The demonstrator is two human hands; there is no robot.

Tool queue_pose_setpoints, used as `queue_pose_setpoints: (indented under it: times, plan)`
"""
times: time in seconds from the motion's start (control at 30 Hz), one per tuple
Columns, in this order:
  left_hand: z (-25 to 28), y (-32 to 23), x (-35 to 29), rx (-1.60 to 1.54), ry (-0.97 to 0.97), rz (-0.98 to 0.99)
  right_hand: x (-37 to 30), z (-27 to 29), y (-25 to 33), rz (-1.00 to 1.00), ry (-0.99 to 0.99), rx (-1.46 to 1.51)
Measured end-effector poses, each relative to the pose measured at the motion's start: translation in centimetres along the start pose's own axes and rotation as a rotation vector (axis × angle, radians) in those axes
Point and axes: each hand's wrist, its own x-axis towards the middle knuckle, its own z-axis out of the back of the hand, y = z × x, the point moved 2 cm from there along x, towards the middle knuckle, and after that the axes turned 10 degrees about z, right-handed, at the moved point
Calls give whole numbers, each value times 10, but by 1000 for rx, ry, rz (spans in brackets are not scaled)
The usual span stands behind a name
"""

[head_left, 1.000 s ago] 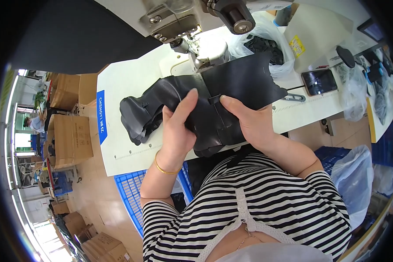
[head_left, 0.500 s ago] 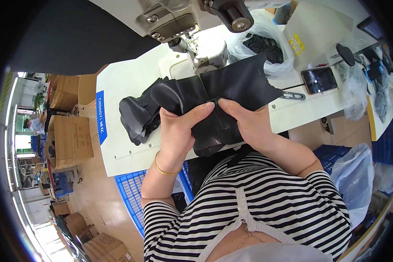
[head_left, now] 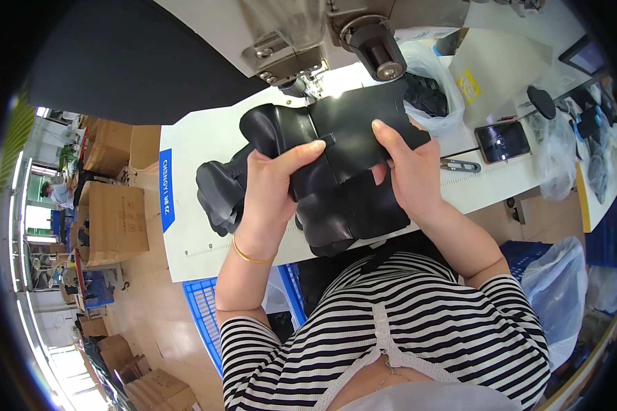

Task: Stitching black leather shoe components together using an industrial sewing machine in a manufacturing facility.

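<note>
A black leather-like piece (head_left: 363, 116) with a seam across it is held up between my two hands, just in front of the sewing machine's needle area (head_left: 308, 88). My left hand (head_left: 279, 175) grips its left part, thumb on top by the seam. My right hand (head_left: 413, 168) pinches its right part, thumb on top and fingers beneath. Below the piece, at the table's front edge, lies a stack of black pieces (head_left: 349, 220). Another bundle of folded black pieces (head_left: 219, 192) rests left of my left hand.
Right of the machine stand a white plastic bag (head_left: 452, 89) with black pieces, a phone (head_left: 502, 142) and small thread snips (head_left: 461, 166). A blue basket (head_left: 209, 312) sits below the table's left front. Cardboard boxes (head_left: 116, 219) stand on the floor at left.
My hands have raised the piece off the stack and moved apart. The right thumb has slid rightward from the seam, and the left side of the piece now curls upward.
</note>
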Motion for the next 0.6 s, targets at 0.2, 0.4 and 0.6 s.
queue_pose_setpoints:
  times: [0.2, 0.4, 0.6]
  plan:
    - [2, -18, 24, 45, -95, 91, 34, -4, 2, 76, 60, -66]
    - [0, -27, 39, 56, -143, 84, 52, -5, 0, 51, 45, -116]
    - [-1, -30, 41, 98, -143, 39, 56, -7, -2, 120, 25, -101]
